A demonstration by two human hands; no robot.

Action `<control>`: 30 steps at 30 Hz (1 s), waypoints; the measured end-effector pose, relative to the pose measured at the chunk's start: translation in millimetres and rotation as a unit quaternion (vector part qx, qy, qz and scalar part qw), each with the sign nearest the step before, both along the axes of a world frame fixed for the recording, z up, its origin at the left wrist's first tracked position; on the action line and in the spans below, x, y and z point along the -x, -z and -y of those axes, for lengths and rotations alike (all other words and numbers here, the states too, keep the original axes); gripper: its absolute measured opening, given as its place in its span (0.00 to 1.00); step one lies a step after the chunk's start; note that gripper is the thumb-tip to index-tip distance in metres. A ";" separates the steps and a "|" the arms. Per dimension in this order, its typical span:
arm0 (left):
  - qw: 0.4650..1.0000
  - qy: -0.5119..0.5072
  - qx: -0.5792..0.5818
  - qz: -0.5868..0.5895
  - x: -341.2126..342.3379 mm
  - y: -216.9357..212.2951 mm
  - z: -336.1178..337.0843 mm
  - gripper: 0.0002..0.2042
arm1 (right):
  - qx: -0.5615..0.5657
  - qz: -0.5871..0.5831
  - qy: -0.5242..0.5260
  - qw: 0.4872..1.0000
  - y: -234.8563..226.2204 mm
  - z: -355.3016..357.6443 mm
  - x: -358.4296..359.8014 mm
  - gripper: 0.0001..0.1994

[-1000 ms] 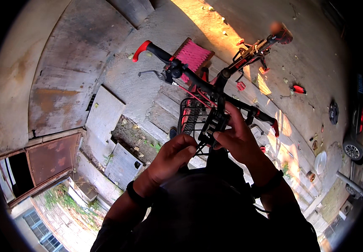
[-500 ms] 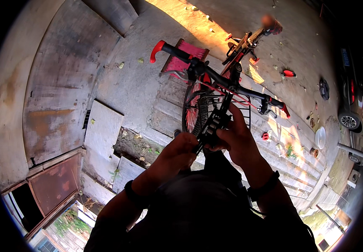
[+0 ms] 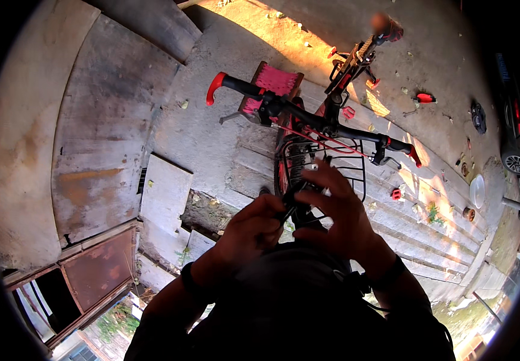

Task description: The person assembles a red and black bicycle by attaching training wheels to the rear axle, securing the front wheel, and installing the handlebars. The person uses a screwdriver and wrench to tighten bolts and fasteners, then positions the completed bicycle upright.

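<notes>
Close to my body, my left hand (image 3: 251,231) is closed, thumb and fingers pinching a small dark black part (image 3: 294,198) whose kind I cannot make out against the shadow. Beside it on the right is my right hand (image 3: 339,210), its fingers spread and curved around the part's right side; whether they touch it I cannot tell. Just beyond both hands stands a bicycle, its black handlebar (image 3: 308,115) with red-ended grips and red cables. Below the bar, a black wire basket (image 3: 356,174) is partly covered by my right hand.
A pink woven seat (image 3: 277,78) lies behind the handlebar, and another black-and-red frame (image 3: 350,66) farther off. Concrete steps (image 3: 416,240) run along the right, with a red pedal-like piece (image 3: 396,194) and a whitish tub (image 3: 477,191). A car (image 3: 516,144) stands far right; wooden boards (image 3: 103,138) lie left.
My right hand has loosened from the black part and its fingers have spread. The left hand keeps its pinch. The view has shifted, so the surroundings sit slightly more to the right.
</notes>
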State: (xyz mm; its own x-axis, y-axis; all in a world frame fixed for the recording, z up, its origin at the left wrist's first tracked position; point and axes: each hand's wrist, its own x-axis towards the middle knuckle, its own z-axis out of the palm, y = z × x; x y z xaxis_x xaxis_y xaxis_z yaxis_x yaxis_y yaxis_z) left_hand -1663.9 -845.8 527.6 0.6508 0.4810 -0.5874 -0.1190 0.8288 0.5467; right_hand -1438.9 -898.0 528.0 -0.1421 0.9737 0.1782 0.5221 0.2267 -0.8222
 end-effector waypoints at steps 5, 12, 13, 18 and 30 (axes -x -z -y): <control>0.991 0.053 0.092 0.082 -8.7 9.1 -13.5 0.12 | -0.055 0.065 0.039 0.996 -0.6 2.1 8.8 0.16; 0.975 0.145 0.135 0.101 -3.0 6.2 -51.0 0.09 | -0.131 0.051 0.138 0.980 19.0 -2.8 30.6 0.13; 0.971 0.150 0.153 0.105 -0.3 6.0 -57.6 0.09 | -0.134 0.056 0.145 0.979 19.9 -6.7 36.0 0.13; 0.955 0.157 0.214 0.133 31.0 12.1 -87.2 0.09 | -0.135 0.069 0.150 0.977 27.0 -27.4 68.0 0.14; 0.941 0.324 0.021 0.101 64.5 11.7 -110.6 0.13 | -0.120 0.018 0.244 0.962 25.7 -28.9 122.3 0.14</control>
